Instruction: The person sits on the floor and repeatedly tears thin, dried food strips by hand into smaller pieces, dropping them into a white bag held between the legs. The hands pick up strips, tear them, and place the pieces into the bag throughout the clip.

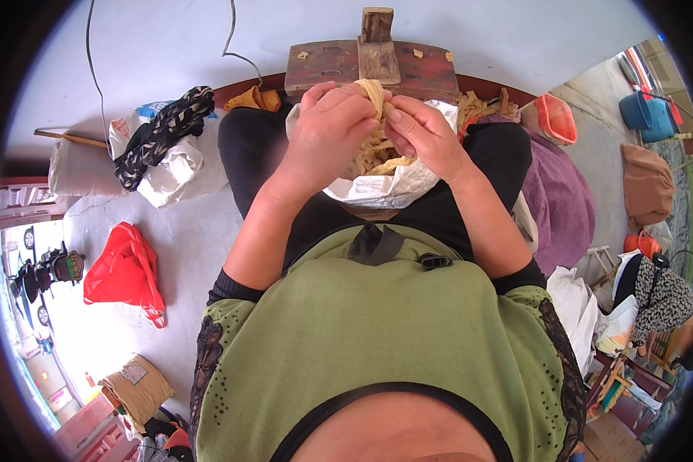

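Note:
Both hands meet over an open white woven sack [375, 193] that sits between the knees. A pale yellow strip [372, 92], soft and folded into a loop, is held in my left hand [336, 124]. My right hand [424, 130] pinches the same strip between thumb and fingers, just to the right. More yellowish strips [372, 153] lie inside the sack below the hands. The strip's material cannot be made out, and the left fingers hide part of it.
A worn red wooden bench [323, 64] with an upright wood block [377, 26] stands ahead by the wall. Purple cloth [557, 202] and an orange-red basket [554, 119] are at right. A patterned black cloth [167, 136] and a red bag [124, 268] lie left. Another person [664, 294] bends at far right.

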The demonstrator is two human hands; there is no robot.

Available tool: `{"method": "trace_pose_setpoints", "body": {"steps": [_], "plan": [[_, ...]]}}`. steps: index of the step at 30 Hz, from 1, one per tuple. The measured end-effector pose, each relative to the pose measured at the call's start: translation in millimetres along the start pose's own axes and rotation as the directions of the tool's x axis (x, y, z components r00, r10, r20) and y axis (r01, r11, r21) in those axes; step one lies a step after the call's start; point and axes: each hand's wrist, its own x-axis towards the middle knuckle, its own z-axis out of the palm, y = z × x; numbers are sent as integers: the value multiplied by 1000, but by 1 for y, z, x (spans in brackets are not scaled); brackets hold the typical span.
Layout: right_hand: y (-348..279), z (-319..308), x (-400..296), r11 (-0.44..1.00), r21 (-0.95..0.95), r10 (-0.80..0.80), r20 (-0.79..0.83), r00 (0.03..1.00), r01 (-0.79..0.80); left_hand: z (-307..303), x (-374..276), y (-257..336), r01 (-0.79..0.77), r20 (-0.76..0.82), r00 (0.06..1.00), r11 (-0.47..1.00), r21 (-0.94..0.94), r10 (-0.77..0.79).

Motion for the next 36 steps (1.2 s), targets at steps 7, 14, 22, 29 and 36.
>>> {"method": "trace_pose_setpoints", "body": {"steps": [7,14,22,29,36], "plan": [[9,5,-2,878,442,237,-69,969,-183,4,3,13,68,139,987,991,114,-84],[14,13,3,830,558,143,-253,957,24,28,-1,20,115,-275,961,961,251,-44],[12,11,-3,914,394,-49,-127,991,96,18,-10,10,572,242,737,392,-721,-631],[15,0,-9,952,-223,-224,-33,974,212,6,-10,21,505,333,739,154,-849,-586],[12,25,-4,936,-314,-241,-246,939,158,31,-12,12,481,108,777,474,-737,-620]]}}
